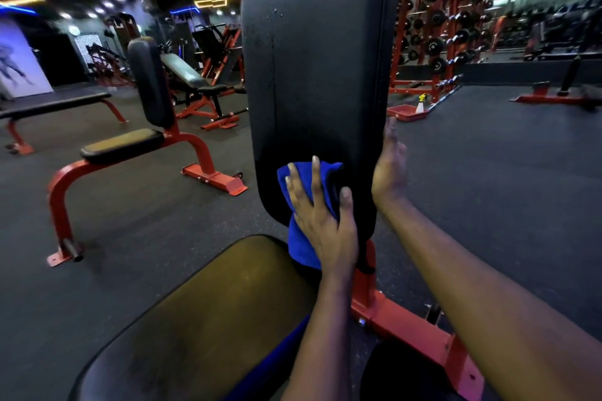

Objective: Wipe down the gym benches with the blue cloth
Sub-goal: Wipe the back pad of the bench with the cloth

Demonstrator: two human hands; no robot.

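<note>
A tall black upright back pad of a red-framed gym bench stands right in front of me, with its black seat pad below. My left hand presses a blue cloth flat against the lower part of the back pad, fingers spread. The cloth hangs down behind the seat. My right hand lies with straight fingers against the right edge of the back pad and holds nothing.
A second upright bench stands to the left, with a flat bench and an incline bench behind it. A dumbbell rack is at the back right. A red tray and a spray bottle sit on the dark floor.
</note>
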